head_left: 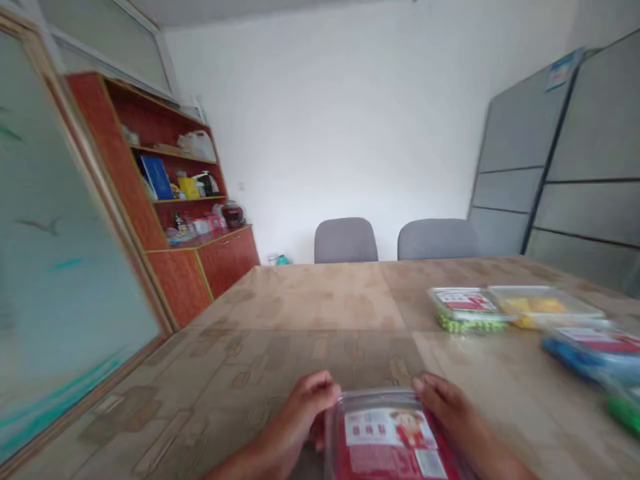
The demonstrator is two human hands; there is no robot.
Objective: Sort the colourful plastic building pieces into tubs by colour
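A clear plastic container [373, 459] with red contents and a red-and-white label on its lid sits at the near edge of the view, its lower part cut off by the frame. My left hand [305, 413] is closed on its left side, with the thumb near the far left corner. On the opposite side my right hand [450, 410] grips the far right corner, fingers bent against the rim. Whether the container rests on the table or is slightly lifted, I cannot tell.
On the patterned table [300, 307], to the right, stand a container with green pieces [467, 310], one with yellow pieces [545, 307], a blue one [595, 350] and a partly visible green one [625, 407]. Two grey chairs [346, 240] stand behind; a red-brown cabinet [175, 267] is at left.
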